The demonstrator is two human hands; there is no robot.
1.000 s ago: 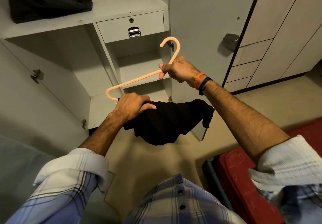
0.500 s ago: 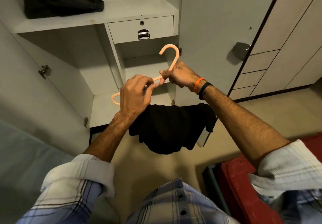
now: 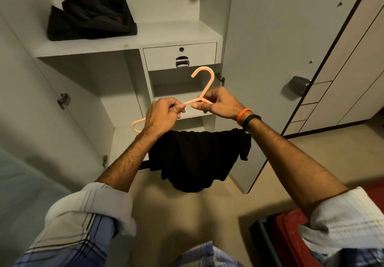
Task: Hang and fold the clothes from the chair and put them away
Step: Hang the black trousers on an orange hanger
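- Both hands have a grip on the hanger point(image 3: 204, 92): the left hand point(image 3: 161, 117) pinches its left arm between thumb and curled fingers, and the right hand point(image 3: 220, 106) pinches it at the neck, where the hook meets the arms.
- Its hook points up, in front of the drawer point(image 3: 179, 55); its left tip shows past the left wrist.
- A black garment point(image 3: 197, 160) hangs below the hands, draped low with a bunched end under the right wrist; how it sits on the hanger is hidden by the hands.
- Straight ahead stands the open wardrobe point(image 3: 128, 46), its right door point(image 3: 270, 48) swung out close beside the right forearm.
- A dark folded pile point(image 3: 89, 17) lies on the upper shelf, left of the drawer and well above the hanger.
- Small shelves under the drawer sit right behind the hands.
- Two wristbands point(image 3: 247, 118), orange and black, circle the right wrist.
- A red box point(image 3: 291, 239) sits on the floor at lower right, under the right sleeve.
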